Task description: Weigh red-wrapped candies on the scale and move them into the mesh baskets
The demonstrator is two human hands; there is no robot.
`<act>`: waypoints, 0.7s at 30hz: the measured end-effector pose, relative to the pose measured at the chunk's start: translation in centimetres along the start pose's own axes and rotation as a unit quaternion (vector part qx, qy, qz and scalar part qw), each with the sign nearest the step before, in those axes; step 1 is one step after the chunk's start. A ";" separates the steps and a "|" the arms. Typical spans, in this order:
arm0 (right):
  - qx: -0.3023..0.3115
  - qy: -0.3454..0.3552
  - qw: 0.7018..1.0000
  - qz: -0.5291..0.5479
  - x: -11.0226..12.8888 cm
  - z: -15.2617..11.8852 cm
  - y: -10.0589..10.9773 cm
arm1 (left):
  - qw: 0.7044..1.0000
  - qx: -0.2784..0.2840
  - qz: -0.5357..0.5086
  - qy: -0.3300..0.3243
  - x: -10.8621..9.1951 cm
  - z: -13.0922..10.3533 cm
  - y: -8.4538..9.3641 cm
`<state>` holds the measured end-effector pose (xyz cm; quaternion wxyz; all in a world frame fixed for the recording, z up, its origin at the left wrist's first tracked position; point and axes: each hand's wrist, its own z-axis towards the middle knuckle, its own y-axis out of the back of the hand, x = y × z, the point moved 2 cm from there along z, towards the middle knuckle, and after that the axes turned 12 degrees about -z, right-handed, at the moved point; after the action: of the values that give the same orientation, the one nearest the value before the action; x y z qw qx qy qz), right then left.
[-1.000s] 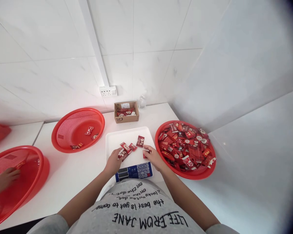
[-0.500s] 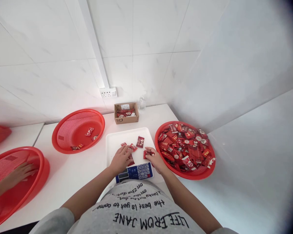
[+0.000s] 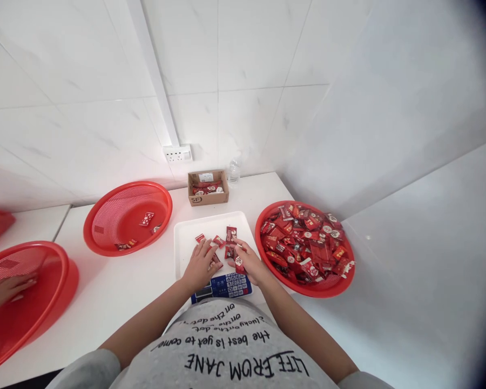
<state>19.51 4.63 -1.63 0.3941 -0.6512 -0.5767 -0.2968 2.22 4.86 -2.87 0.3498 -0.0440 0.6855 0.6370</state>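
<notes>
packets (image 3: 231,233): red, white print | tray (image 3: 186,226): white | keypad panel (image 3: 237,286): blue

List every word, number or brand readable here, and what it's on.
"LIFE FROM JANE": shirt, upside down.
"the best is yet to come": shirt.
"lucky on the dot": shirt.
"on the dot": shirt.
"SF": cardboard box.
"4 5 6", "1 2 3", "0": scale keypad.
Too small or blurred to read: red packets, the box's white label, the rest of the keypad.
</notes>
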 end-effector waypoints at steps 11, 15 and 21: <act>0.028 -0.005 0.999 0.029 0.1 -0.8 0.9 | 0.999 -0.002 -0.022 -0.028 -0.4 -0.1 -0.5; 0.017 0.043 0.999 -0.007 0.0 -0.8 0.4 | 0.999 0.005 -0.028 -0.034 -0.6 -0.2 -0.4; -0.045 0.061 0.997 -0.002 -0.2 -0.2 1.2 | 0.999 0.033 0.007 -0.032 -1.0 0.0 0.2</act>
<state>20.71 4.38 -1.91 0.3981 -0.6480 -0.5388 -0.3624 2.84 4.54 -2.18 0.3689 -0.0074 0.6945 0.6177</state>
